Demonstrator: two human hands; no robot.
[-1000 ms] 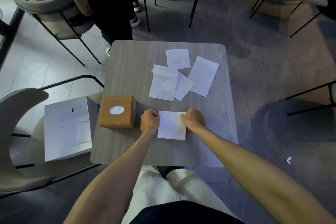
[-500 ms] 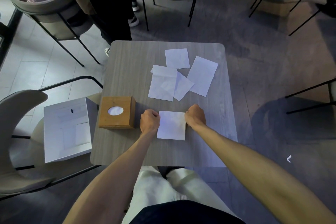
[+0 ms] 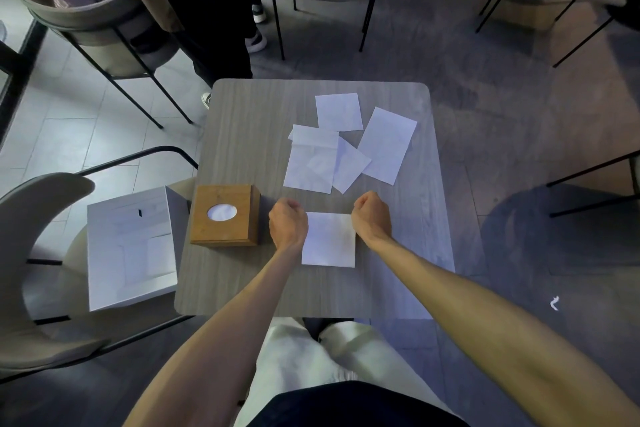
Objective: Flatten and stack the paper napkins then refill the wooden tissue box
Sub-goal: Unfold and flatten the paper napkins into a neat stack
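A flat white napkin [image 3: 329, 239] lies near the front of the grey table [image 3: 242, 135]. My left hand [image 3: 287, 224] is a closed fist resting at the napkin's left edge. At its upper right corner my right hand [image 3: 370, 217] is also fisted. Neither fist visibly grips the paper. Several loose napkins [image 3: 346, 149] lie scattered and overlapping further back on the table. The wooden tissue box [image 3: 225, 215], with an oval opening showing white, stands just left of my left hand.
An open white cardboard box [image 3: 131, 246] sits on a chair [image 3: 38, 218] to the left of the table. Another person's legs and shoes [image 3: 221, 45] stand beyond the far left corner. More chairs [image 3: 90, 24] surround the table.
Both fists slid slightly outward and back along the napkin's side edges, leaving more of the napkin uncovered. The other napkins and the box have not moved.
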